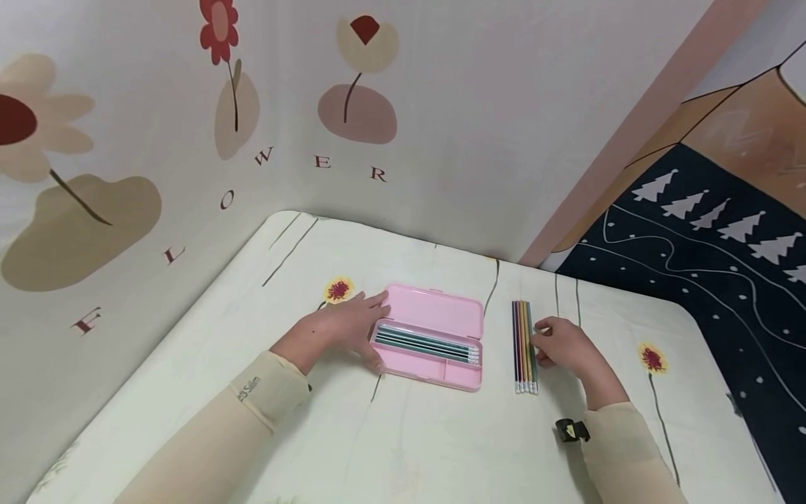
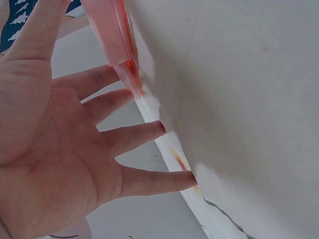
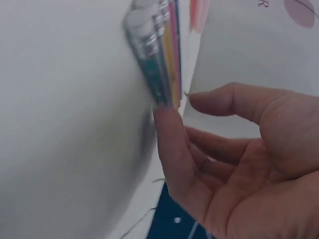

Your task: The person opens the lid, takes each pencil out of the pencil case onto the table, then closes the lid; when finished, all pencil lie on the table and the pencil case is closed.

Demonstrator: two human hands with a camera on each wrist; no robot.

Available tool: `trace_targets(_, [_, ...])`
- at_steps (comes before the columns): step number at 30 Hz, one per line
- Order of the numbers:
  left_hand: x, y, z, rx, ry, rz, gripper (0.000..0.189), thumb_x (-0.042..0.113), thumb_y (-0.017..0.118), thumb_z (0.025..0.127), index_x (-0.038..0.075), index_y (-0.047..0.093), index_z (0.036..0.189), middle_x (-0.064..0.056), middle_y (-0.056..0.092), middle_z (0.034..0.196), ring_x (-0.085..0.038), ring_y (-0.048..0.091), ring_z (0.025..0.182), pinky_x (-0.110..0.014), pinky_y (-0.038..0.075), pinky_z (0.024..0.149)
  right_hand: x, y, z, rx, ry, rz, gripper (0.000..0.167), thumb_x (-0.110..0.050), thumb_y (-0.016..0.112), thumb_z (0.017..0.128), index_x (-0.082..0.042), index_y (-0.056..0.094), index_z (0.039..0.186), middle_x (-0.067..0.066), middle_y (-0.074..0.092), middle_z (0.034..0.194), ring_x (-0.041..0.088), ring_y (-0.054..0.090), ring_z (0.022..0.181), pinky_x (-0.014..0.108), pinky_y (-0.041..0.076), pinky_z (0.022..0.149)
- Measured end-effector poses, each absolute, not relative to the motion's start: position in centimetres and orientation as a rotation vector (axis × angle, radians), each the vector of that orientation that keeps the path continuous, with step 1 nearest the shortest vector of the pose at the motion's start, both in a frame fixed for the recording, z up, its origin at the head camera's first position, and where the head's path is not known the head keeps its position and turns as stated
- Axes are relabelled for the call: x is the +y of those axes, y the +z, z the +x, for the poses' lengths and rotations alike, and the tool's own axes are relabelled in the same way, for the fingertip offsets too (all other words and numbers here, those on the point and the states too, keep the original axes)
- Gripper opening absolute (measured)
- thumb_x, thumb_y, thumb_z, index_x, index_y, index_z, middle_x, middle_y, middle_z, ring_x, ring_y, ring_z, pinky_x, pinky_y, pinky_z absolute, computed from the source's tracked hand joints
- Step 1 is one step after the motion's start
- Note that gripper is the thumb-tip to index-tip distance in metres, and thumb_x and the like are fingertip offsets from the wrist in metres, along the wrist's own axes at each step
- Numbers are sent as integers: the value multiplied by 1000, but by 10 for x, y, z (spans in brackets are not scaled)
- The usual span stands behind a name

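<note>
A pink pencil case (image 1: 409, 365) lies on the bed-like surface with its lid (image 1: 434, 311) swung back. Several dark green pencils (image 1: 428, 344) with white-tipped ends fill its upper compartment. My left hand (image 1: 343, 325) is spread at the case's left end; in the left wrist view its fingers (image 2: 102, 104) reach straight to the pink edge. To the right of the case, several coloured pencils (image 1: 524, 343) lie side by side, eraser ends toward me. My right hand (image 1: 562, 343) is at their right side; in the right wrist view the index fingertip (image 3: 169, 129) touches them, thumb apart.
The white sheet (image 1: 403, 448) has printed flowers and stems. A pale printed wall (image 1: 466, 140) rises behind and on the left, and a dark patterned panel (image 1: 680, 266) stands at the right. A black band (image 1: 571, 430) is on the right wrist.
</note>
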State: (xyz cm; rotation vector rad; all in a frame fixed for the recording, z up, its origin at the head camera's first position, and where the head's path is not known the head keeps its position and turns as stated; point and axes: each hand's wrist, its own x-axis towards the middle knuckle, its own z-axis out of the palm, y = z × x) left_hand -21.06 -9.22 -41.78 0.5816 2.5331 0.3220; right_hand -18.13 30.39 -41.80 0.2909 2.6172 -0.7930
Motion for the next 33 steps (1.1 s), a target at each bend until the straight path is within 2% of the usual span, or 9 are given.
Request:
trace_targets(5, [-94,-419,-211,2531,328,586,120,57,94,73,20,34,169,0,14,183,-40,11,170,-67,29,130,283,-411,-180,2748,-699,212,51,-25,58,108,6,53,147,26,67,128,25,68,92,37,56,78])
trace_targets(8, [-94,-419,-212,2531,325,587,119,57,94,74,21,33,169,0,14,183,-39,10,170,-67,29,131,257,-410,-177,2794,-737,66,42,-25,65,106,0,62,140,20,70,123,26,65,97,36,57,78])
trace_targets(15, [-94,-420,-213,2532,315,597,120,58,94,73,20,34,169,0,14,183,-40,10,170,-66,29,131,187,-416,-167,2863,-690,-231,20,-18,75,100,-5,76,117,7,73,102,17,64,87,32,59,76])
trace_targets(18, [-94,-421,-213,2528,323,601,120,58,94,73,19,34,169,-1,14,183,-41,11,170,-67,30,130,166,-419,-166,2908,-600,-373,16,-13,78,97,-6,79,111,5,75,97,15,63,84,34,60,80])
trace_targets(24, [-94,-419,-212,2526,316,610,119,58,94,74,19,34,169,-2,15,183,-42,12,169,-65,28,131,143,-421,-170,2928,-456,-560,16,-10,82,94,-7,81,110,4,77,100,19,65,90,41,61,91])
trace_targets(33, [-93,-419,-211,2533,308,600,120,60,93,73,19,34,169,-2,15,183,-42,12,169,-66,28,131,128,-426,-174,2950,-283,-665,10,-10,81,94,-7,82,103,6,75,96,22,67,85,42,61,86])
